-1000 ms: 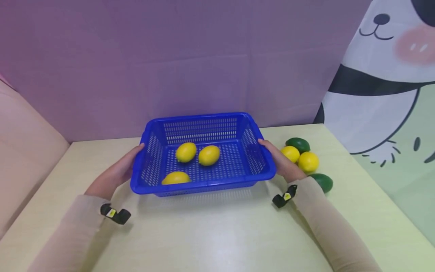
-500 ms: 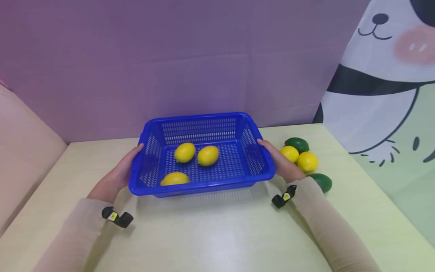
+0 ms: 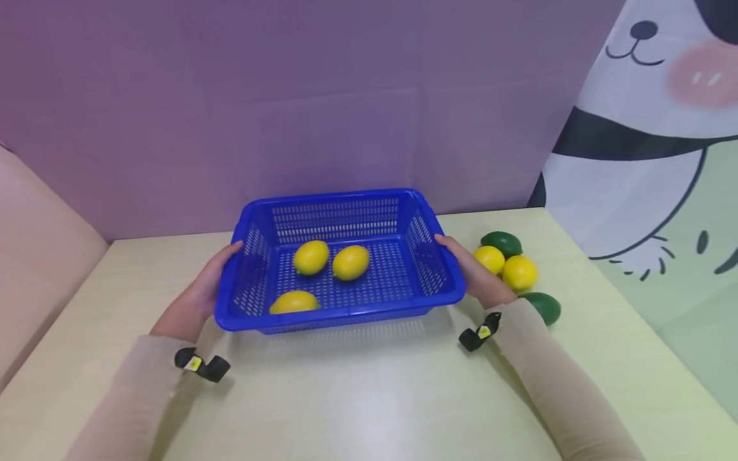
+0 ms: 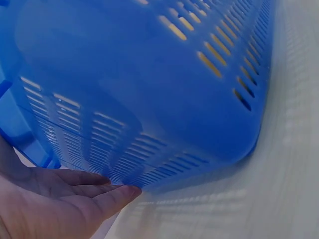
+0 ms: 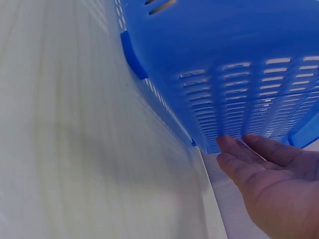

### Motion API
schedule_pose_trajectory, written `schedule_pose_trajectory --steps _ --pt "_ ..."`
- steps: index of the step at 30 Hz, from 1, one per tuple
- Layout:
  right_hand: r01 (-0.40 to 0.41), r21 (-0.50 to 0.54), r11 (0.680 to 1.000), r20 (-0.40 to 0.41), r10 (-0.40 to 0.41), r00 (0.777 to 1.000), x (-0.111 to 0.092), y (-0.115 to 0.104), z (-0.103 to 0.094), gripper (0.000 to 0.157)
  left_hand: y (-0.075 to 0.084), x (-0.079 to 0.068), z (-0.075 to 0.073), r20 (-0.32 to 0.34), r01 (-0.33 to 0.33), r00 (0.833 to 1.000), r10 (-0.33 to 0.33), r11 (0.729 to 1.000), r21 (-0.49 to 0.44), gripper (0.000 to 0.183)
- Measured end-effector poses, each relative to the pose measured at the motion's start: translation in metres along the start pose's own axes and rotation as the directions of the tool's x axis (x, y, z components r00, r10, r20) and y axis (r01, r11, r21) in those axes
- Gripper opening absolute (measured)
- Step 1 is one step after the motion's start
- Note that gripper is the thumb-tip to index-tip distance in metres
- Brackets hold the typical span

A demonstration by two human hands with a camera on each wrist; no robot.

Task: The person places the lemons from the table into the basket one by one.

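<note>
A blue plastic basket (image 3: 348, 310) with slotted walls is held between my two hands, close over the table. My left hand (image 3: 203, 291) grips its left end, thumb at the rim. Against the slotted end wall, the left fingers (image 4: 117, 198) lie nearly straight below the rim. At the opposite end my right hand (image 3: 475, 272) has its thumb on the rim, and its fingers (image 5: 234, 167) support the wall from outside. Inside the basket lie a lemon (image 3: 311, 257), a second lemon (image 3: 351, 263) beside it, and a third lemon (image 3: 294, 302) partly hidden by the front rim.
To the right of my right hand are a yellow lemon (image 3: 520, 273), another lemon (image 3: 490, 258), a dark green oval fruit (image 3: 501, 243) and a second green fruit (image 3: 543, 308) partly behind the sleeve. A purple cloth backdrop (image 3: 323, 115) stands behind the pale table (image 3: 357, 397).
The whole head view has shifted slightly, with everything a little further left. My left forearm has moved slightly right. Both hands keep their hold, and the lemons stay put in the basket.
</note>
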State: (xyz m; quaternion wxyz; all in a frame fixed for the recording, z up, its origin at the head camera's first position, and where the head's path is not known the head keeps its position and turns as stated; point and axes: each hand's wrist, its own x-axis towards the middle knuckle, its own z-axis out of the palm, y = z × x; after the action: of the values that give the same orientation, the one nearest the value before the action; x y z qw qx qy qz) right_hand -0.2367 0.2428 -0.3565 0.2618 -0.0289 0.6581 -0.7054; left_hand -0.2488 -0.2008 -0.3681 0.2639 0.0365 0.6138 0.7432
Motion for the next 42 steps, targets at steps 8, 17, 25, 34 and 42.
schedule_pose_trajectory --steps 8,17,25,34,42 --pt "0.009 -0.002 1.000 -0.005 -0.009 1.000 0.001 0.001 0.000 0.071 0.002 0.002 -0.002 0.027 -0.019 0.999 0.021 0.999 -0.046 0.041" --pt "0.017 0.020 1.000 0.004 -0.017 1.000 -0.005 -0.004 0.003 0.069 0.006 0.005 -0.001 0.049 -0.023 0.998 0.027 0.996 -0.084 0.038" --pt "0.019 0.024 1.000 -0.010 -0.019 1.000 -0.006 -0.003 0.002 0.070 0.007 0.008 -0.001 0.045 -0.011 0.999 0.014 0.998 -0.066 0.039" --pt "0.030 -0.053 0.998 -0.079 -0.034 0.996 -0.005 -0.001 -0.008 0.070 0.008 0.014 0.001 0.032 -0.006 0.999 0.007 0.999 -0.032 0.045" --pt "0.133 -0.038 0.990 -0.050 -0.134 0.990 0.006 0.001 -0.018 0.055 -0.005 0.006 -0.006 0.001 -0.002 1.000 0.002 1.000 -0.020 0.053"
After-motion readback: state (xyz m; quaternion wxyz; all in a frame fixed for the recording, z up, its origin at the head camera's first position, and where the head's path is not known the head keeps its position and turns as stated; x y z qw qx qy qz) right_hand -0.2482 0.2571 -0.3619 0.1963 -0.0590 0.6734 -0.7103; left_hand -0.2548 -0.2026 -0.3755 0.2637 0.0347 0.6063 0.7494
